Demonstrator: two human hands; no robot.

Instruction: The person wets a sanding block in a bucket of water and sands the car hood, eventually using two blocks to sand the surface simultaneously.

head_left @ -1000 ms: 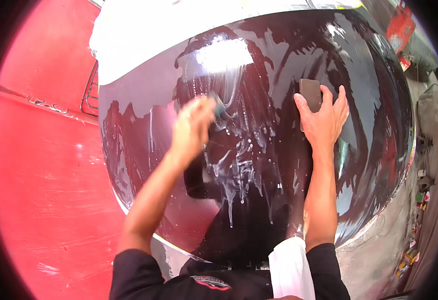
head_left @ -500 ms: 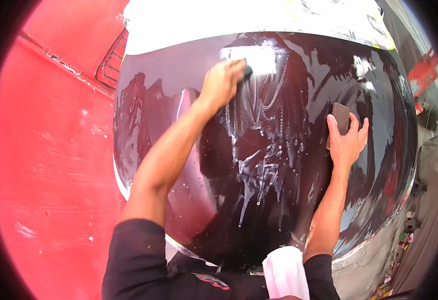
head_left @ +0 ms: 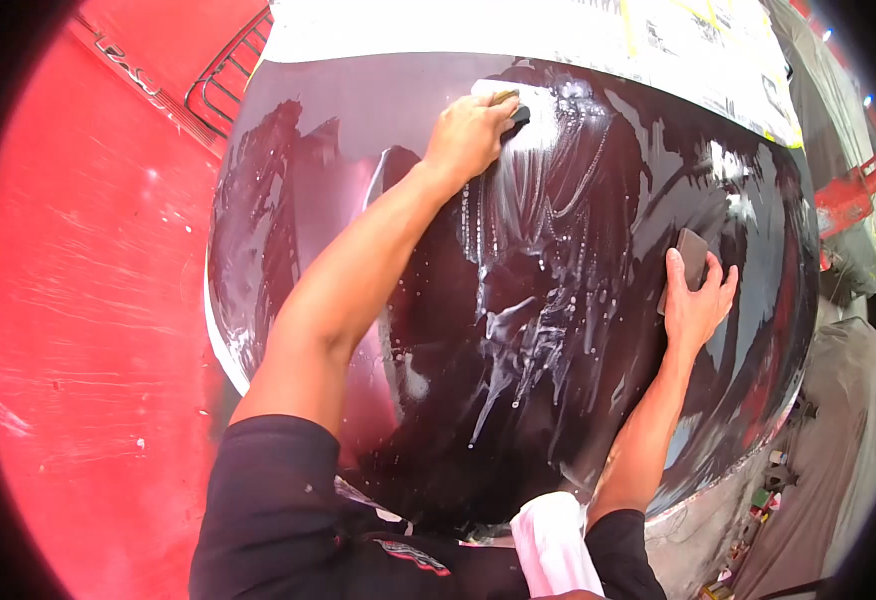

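Observation:
My left hand (head_left: pixel 465 138) is closed round a small dark pad (head_left: pixel 521 115) with a yellowish edge, pressed on the upper middle of a dark, glossy car panel (head_left: pixel 438 300). White suds lie beside the pad, and whitish drips run down the panel below. On the right side of the panel, my right hand (head_left: pixel 698 300) grips a brown-grey block (head_left: pixel 693 256) between thumb and fingers. The block lies against the wet surface.
White masking sheet (head_left: pixel 408 28) with yellow tape covers the panel's top edge. A red surface (head_left: pixel 98 320) fills the left, with a black metal rack (head_left: pixel 228 80) above. Grey cloth covers (head_left: pixel 838 390) hang at right. A white towel (head_left: pixel 555 545) hangs near my chest.
My left hand has moved slightly up and to the right with its pad. The right hand and block sit a little lower in view. The whole view has tilted slightly.

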